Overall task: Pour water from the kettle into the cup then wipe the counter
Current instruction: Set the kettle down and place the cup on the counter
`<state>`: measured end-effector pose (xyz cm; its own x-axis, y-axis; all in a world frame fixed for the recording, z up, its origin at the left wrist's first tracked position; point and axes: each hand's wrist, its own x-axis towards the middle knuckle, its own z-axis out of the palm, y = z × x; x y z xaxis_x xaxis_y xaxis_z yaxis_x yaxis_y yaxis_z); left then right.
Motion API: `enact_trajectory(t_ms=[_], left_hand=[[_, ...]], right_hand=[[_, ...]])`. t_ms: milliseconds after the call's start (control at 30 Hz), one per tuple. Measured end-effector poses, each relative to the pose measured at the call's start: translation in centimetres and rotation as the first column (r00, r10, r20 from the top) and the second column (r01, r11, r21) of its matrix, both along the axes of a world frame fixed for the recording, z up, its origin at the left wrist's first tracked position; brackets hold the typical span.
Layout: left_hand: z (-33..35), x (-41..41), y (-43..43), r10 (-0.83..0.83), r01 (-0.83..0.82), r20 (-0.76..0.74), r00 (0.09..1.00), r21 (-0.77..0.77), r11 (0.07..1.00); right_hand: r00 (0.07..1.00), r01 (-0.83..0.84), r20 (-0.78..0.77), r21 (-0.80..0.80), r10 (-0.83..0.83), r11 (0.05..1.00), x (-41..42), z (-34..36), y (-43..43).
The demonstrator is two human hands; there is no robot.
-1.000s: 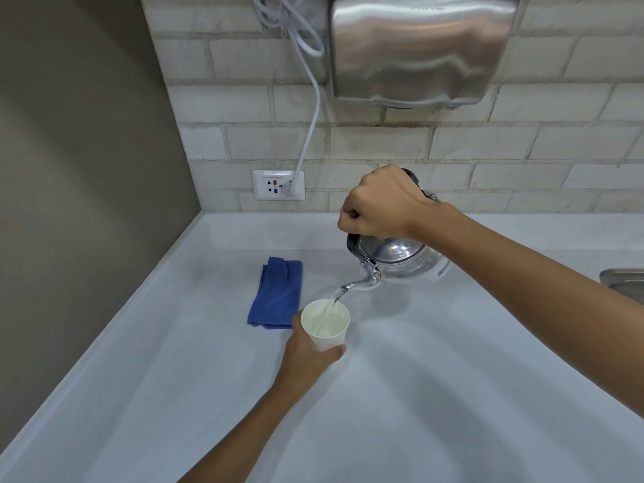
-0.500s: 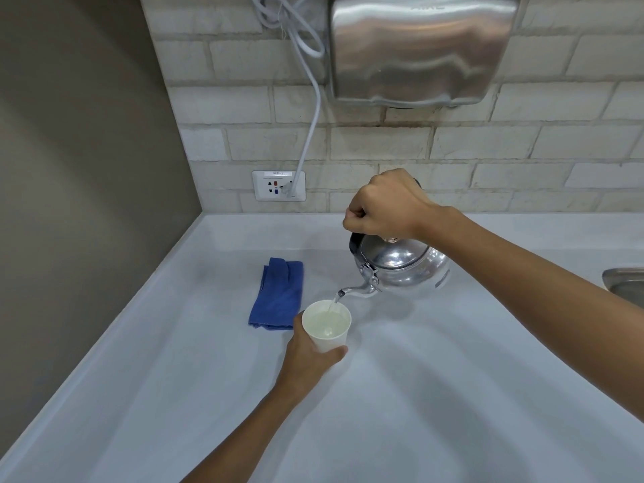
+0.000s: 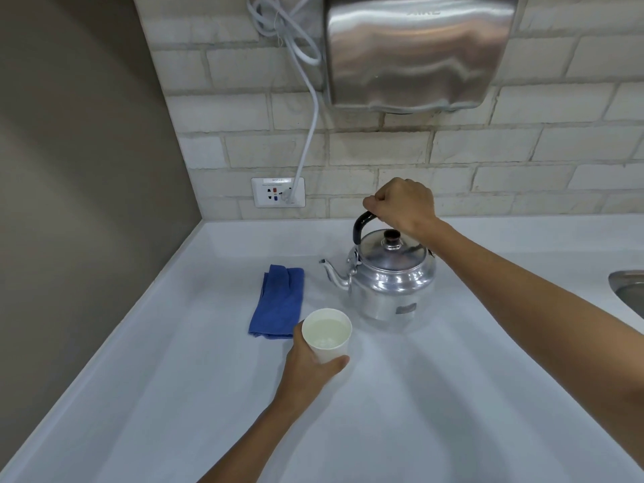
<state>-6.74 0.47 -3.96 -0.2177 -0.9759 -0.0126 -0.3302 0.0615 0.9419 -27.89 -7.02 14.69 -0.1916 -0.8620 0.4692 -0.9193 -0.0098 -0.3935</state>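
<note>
My right hand point(image 3: 400, 207) grips the upright steel kettle point(image 3: 390, 277) by its handle while my left hand point(image 3: 310, 367) wraps the filled paper cup point(image 3: 327, 334), steadying it beside the blue cloth point(image 3: 278, 301).

Silver kettle point(image 3: 392, 284) with black handle, white cup point(image 3: 327, 334), blue cloth point(image 3: 278, 301), white counter point(image 3: 453, 395).

One head-worn wide view looks forward and down, close over the counter point(image 3: 453, 395).

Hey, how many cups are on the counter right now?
1. The cup stands on the counter in front of the kettle, right of the cloth, held by the left hand. None seems hidden.
</note>
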Motion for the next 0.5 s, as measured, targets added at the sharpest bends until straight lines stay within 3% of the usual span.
enact_trajectory(t_ms=[200,500], left_hand=[[-0.1,0.0,-0.1,0.004,-0.004,0.009,1.0,-0.004,1.0],[-0.2,0.0,-0.1,-0.011,0.011,-0.02,1.0,0.005,1.0]], right_hand=[[0.967,0.147,0.199,0.079,-0.16,0.986,-1.0,-1.3,-2.6],[0.957,0.147,0.229,0.149,-0.179,0.978,-0.9,-2.7,-4.8]])
